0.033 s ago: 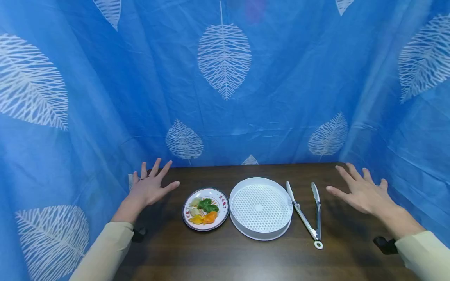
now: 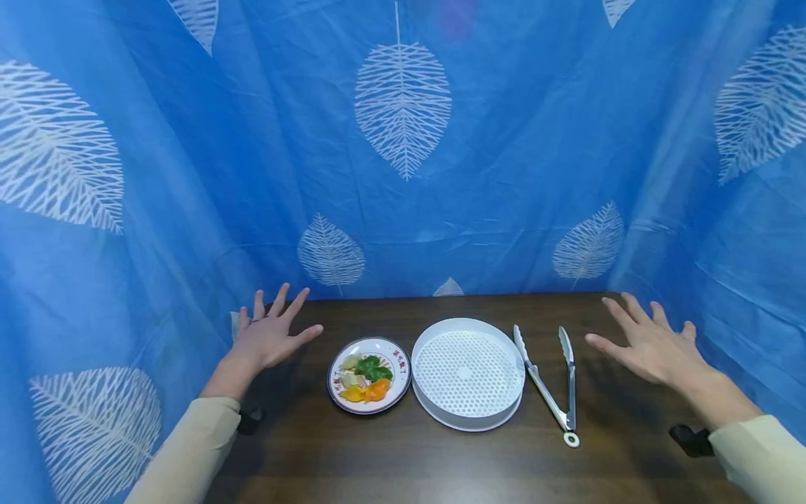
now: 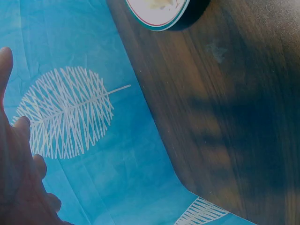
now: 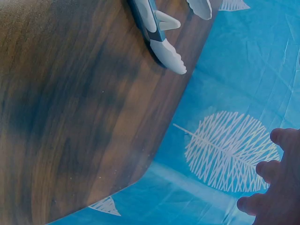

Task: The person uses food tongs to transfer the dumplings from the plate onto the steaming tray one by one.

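Observation:
With fingers spread, my left hand (image 2: pixel 267 339) hovers over the table's left side, holding nothing. Nearest to it is a small dark-rimmed plate (image 2: pixel 399 383) with red characters, bearing green leaves (image 2: pixel 373 368), orange and yellow pieces (image 2: pixel 376 390) and pale pieces. Right beside the plate stands a round white steamer tray (image 2: pixel 466 423) with a perforated bottom. Silver tongs (image 2: pixel 554 406) with pale scalloped tips lie spread to the right of the tray. My right hand (image 2: pixel 658 348) hovers beyond the tongs, fingers spread and nothing held. Both wrist views show fingers at the edge, apart from the things.
A dark brown wooden table (image 2: pixel 378 462) carries everything. Blue cloth (image 2: pixel 504 175) with white leaf prints hangs behind it and along both sides. Dark wrist straps (image 2: pixel 689 441) sit by the sleeve cuffs.

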Available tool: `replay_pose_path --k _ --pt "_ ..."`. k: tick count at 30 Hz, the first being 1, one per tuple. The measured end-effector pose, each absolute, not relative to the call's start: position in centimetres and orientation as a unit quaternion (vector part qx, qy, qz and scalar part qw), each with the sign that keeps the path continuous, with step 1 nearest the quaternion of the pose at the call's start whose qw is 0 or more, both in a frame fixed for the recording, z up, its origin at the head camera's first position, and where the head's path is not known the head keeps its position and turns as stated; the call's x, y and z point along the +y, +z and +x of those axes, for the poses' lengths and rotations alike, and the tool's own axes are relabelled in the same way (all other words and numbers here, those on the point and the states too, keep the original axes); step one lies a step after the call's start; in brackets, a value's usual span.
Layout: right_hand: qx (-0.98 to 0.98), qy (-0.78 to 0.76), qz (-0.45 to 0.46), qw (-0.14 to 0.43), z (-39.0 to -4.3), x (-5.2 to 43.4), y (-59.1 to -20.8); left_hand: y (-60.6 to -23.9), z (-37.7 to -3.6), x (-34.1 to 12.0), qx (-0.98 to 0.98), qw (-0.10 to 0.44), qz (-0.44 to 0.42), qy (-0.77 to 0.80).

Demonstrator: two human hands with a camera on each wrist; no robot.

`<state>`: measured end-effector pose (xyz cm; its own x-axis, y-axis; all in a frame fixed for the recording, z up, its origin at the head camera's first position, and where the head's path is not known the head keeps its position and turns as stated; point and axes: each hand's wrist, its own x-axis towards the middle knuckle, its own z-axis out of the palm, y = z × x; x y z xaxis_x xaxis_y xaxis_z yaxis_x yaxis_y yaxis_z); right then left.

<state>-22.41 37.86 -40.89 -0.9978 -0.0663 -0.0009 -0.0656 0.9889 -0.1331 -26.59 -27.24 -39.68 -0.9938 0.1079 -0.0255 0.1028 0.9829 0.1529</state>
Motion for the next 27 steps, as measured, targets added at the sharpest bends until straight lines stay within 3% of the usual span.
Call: replay_pose_path --k 12,27 --pt "0.997 -0.069 -0.037 -0.013 -20.7 37.8 -41.6 -40.1 -25.3 -26.6 0.993 0.027 0.06 0.096" --pt "0.994 -0.096 -0.036 -0.023 -21.2 36.0 -42.9 -42.9 -24.4 -26.2 0.981 0.012 0.047 0.188"
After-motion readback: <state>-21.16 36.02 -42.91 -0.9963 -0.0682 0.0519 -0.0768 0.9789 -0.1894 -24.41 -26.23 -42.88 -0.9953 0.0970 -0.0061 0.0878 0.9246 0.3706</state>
